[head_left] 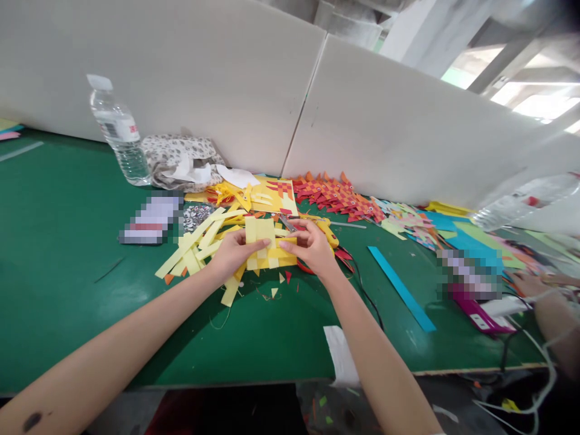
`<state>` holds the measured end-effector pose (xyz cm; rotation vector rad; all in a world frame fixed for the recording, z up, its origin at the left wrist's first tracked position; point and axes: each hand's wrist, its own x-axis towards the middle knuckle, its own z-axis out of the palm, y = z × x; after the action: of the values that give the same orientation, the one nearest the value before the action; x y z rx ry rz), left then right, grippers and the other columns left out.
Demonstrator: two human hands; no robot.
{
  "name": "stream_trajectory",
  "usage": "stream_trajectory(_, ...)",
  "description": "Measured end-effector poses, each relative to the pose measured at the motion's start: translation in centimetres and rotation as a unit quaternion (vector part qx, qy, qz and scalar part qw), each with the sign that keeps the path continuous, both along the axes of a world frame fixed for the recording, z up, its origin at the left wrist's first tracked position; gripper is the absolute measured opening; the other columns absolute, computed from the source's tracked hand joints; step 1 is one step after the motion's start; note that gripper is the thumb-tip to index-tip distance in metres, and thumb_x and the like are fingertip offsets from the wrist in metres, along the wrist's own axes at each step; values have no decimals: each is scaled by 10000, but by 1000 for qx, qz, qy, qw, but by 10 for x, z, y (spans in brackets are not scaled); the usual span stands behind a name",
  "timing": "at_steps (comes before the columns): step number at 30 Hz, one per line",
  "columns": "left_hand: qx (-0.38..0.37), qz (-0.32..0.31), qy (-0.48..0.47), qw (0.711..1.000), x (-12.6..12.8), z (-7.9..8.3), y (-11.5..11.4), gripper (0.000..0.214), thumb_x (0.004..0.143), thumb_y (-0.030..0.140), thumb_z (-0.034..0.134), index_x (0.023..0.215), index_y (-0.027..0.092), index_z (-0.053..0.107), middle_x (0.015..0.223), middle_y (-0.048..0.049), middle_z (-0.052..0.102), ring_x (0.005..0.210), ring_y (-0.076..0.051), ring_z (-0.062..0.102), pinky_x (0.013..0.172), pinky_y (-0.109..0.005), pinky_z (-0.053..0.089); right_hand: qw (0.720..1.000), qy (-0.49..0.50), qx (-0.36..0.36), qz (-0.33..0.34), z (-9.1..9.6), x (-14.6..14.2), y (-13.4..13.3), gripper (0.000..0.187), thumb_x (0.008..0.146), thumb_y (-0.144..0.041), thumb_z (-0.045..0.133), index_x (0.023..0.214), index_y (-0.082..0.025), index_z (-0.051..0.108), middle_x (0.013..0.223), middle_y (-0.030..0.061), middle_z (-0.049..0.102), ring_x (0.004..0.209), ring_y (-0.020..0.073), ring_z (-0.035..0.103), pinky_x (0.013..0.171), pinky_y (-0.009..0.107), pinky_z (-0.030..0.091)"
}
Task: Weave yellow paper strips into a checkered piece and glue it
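Between my two hands is a piece of woven paper strips, pale yellow crossing deeper yellow in a checked pattern. My left hand pinches its left side, thumb on top. On the right, my right hand grips the other side between thumb and fingers. A heap of loose yellow paper strips lies by my left wrist. Scissors are partly hidden behind my right fingers. Just past that hand sits a yellow tool with a dark cord, its kind unclear.
Red-and-orange woven paper fish pile against the white partition. Water bottles stand at left and lean at right. A blue strip, a blurred phone-like object and a purple box lie around. Another person's hand rests far right.
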<state>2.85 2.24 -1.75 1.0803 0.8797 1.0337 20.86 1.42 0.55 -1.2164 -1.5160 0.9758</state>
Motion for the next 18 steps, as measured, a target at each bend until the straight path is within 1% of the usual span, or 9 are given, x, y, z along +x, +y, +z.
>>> stream_trajectory(3, -10, 20, -10, 1000, -1, 3, -1, 373, 623, 356, 738, 937, 171, 660, 999, -104, 701, 832, -232, 675, 708, -324, 553, 1000, -8, -6, 22, 0, 4, 1, 503, 616, -326, 742, 1048, -235, 501, 738, -3, 642, 649, 158, 613, 631, 314, 502)
stream_trajectory(6, -22, 20, -1, 1000, -1, 6, -4, 363, 613, 367, 745, 913, 173, 680, 959, -100, 713, 816, -234, 679, 676, -298, 557, 999, -18, 5, 36, 0, 3, -1, 492, 628, -312, 737, 1056, -237, 508, 711, -17, 619, 604, 135, 575, 584, 280, 471)
stream_trajectory(9, -29, 11, -2, 1000, 0, 7, -6, 345, 624, 382, 736, 894, 171, 689, 938, -95, 719, 785, -227, 684, 648, -284, 561, 1000, -15, 21, 15, 0, 1, -2, 442, 637, -307, 729, 1024, -226, 532, 682, -23, 602, 573, 118, 540, 559, 261, 439)
stream_trajectory(13, -34, -4, -38, 999, 1, 6, -5, 359, 634, 378, 733, 923, 174, 678, 1003, -98, 703, 827, -233, 680, 686, -311, 566, 999, 4, 39, -18, 2, 1, -2, 398, 645, -312, 722, 989, -216, 548, 636, -36, 576, 532, 102, 505, 531, 249, 411)
stream_trajectory(18, -26, -3, -64, 998, 2, 5, -5, 369, 620, 348, 750, 928, 157, 681, 1010, -102, 700, 844, -229, 676, 741, -324, 561, 998, 35, 42, -43, 4, -1, -2, 416, 619, -330, 739, 969, -219, 543, 655, -37, 582, 562, 113, 541, 559, 259, 445)
